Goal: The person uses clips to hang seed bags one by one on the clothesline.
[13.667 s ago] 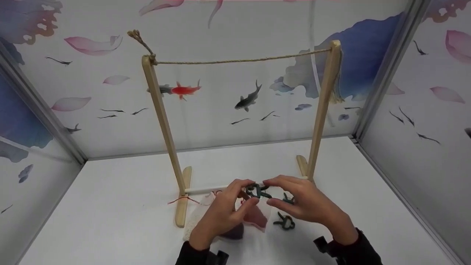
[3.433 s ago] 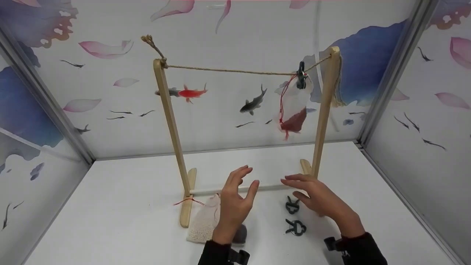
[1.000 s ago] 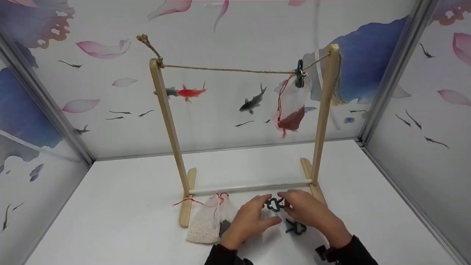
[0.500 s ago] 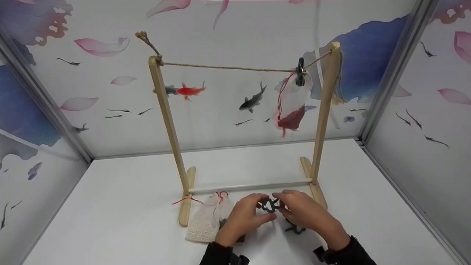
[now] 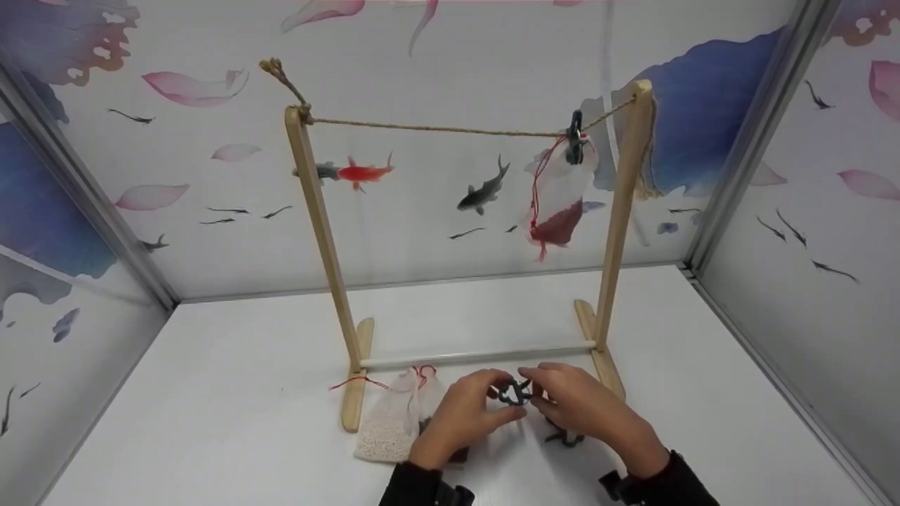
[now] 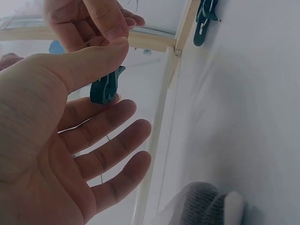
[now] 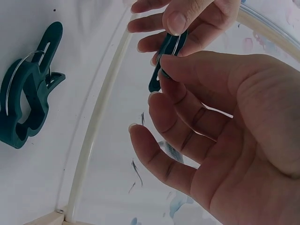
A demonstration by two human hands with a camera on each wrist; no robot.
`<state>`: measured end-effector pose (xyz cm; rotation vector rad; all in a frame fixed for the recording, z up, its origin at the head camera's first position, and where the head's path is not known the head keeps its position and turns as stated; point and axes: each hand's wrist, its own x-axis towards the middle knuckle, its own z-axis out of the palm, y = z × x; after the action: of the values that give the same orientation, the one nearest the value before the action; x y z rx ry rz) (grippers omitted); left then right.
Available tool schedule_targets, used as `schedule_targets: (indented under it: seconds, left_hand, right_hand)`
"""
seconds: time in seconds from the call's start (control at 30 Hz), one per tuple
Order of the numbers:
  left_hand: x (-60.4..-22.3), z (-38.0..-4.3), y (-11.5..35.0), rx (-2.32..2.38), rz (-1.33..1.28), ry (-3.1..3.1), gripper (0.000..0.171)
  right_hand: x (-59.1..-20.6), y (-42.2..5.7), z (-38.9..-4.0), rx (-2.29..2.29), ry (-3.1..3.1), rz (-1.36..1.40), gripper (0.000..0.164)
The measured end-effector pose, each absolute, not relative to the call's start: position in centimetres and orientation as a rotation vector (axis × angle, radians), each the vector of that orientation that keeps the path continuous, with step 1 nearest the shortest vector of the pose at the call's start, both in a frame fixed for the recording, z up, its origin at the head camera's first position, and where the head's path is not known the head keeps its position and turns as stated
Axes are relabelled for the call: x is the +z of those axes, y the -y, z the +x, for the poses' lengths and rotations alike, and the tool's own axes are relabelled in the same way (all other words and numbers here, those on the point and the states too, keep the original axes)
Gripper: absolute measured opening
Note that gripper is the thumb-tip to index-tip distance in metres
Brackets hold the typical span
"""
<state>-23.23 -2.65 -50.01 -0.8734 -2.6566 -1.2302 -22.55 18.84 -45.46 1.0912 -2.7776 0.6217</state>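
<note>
Low over the table, in front of the wooden rack, both hands meet at a dark green spring clip (image 5: 515,393). My left hand (image 5: 465,416) pinches the clip's body between thumb and index finger, its other fingers spread loosely in the left wrist view. With thumb and fingertips, my right hand (image 5: 589,402) grips the clip's handle end (image 7: 155,82). Another green clip (image 5: 564,438) lies on the table below the right hand, partly covered by it in the head view. A third clip (image 5: 575,144) fastens a sheer bag with dark red contents (image 5: 559,221) to the rope.
The rope (image 5: 436,128) spans two wooden posts (image 5: 320,232), with a white bar (image 5: 478,356) low between them. A sheer bag of pale grains (image 5: 385,436) lies by the left foot; a dark-filled bag (image 5: 460,457) beside it is partly hidden by the left arm. Printed walls enclose the table.
The red-filled bag, earlier on the table, now hangs clipped to the rope's right part. Both hands, apart and holding nothing 3.4 seconds ago, have since taken another clip and shifted slightly left with it.
</note>
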Motion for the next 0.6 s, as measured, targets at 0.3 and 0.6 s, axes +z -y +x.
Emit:
schedule_targets:
  seconds: [0.3,0.6]
  left_hand:
    - [-49.9,-23.3,2.8,-1.253,-0.875,2.649,0.043]
    - [-49.3,-23.6,3.8,-1.365,-0.865,2.600,0.047]
  right_hand:
    - [-45.6,-19.1,-22.6,0.650,2.772,1.070,0.037]
    - [-44.9,-19.8,-23.0,0.845,2.533,0.990,0.034]
